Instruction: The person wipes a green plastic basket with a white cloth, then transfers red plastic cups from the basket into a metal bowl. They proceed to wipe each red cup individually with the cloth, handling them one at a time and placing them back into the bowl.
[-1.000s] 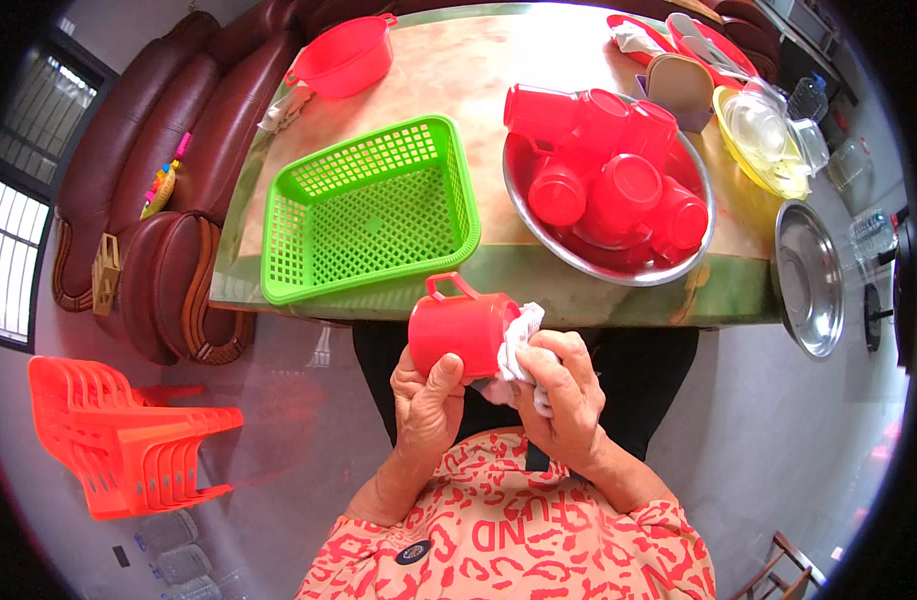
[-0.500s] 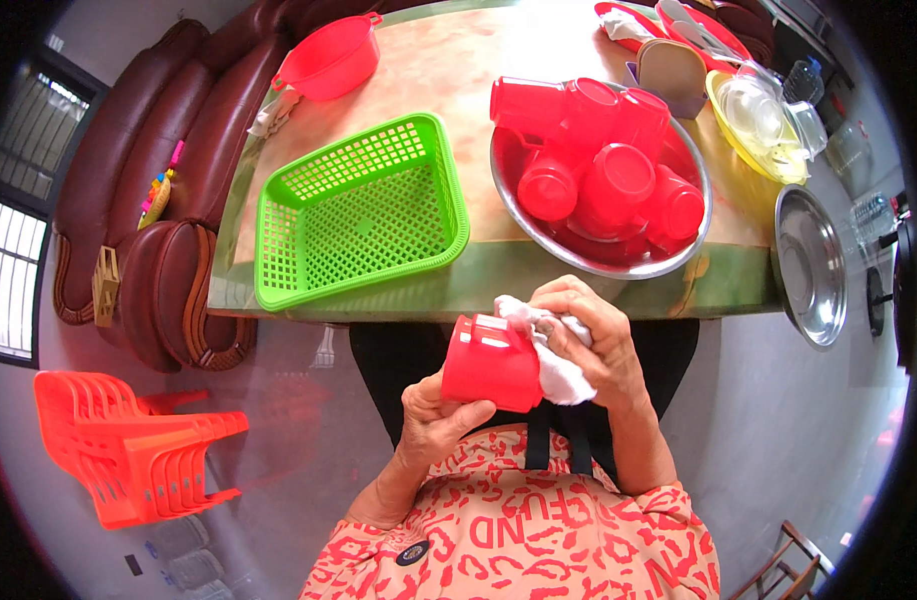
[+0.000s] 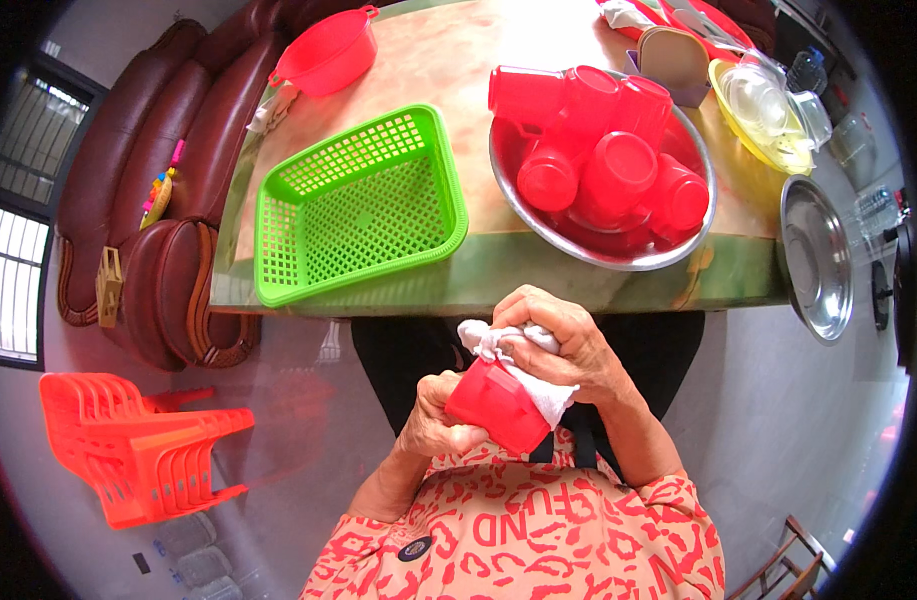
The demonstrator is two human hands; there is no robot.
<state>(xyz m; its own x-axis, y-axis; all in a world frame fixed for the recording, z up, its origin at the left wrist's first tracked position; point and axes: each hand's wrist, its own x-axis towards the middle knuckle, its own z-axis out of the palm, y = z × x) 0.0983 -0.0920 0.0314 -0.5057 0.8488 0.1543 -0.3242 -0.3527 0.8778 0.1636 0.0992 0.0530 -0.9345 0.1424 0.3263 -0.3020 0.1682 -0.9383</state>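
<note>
A red plastic mug [image 3: 500,402] is held over my lap, tilted, in front of the table edge. My left hand [image 3: 436,418] grips it by its base end, thumb along the side. Bunched in my right hand [image 3: 568,345] is a white cloth [image 3: 544,392], pressed against the mug's rim and partly over its handle side. Beyond my hands, a steel basin [image 3: 606,258] on the table holds several red mugs [image 3: 623,172], heaped up and lying at different angles. Left of it stands a green plastic basket [image 3: 363,225] with lattice walls and nothing in it.
A red basin [image 3: 328,52] sits at the table's far left. On the right are a yellow basket [image 3: 726,110] of clear containers and a round steel tray [image 3: 816,260] at the table edge. Stacked orange chairs [image 3: 138,445] stand on the floor at left, near a brown leather sofa [image 3: 128,130].
The mug has turned and tipped, its right end now lower. My right hand and the cloth have shifted a little to the left along its rim.
</note>
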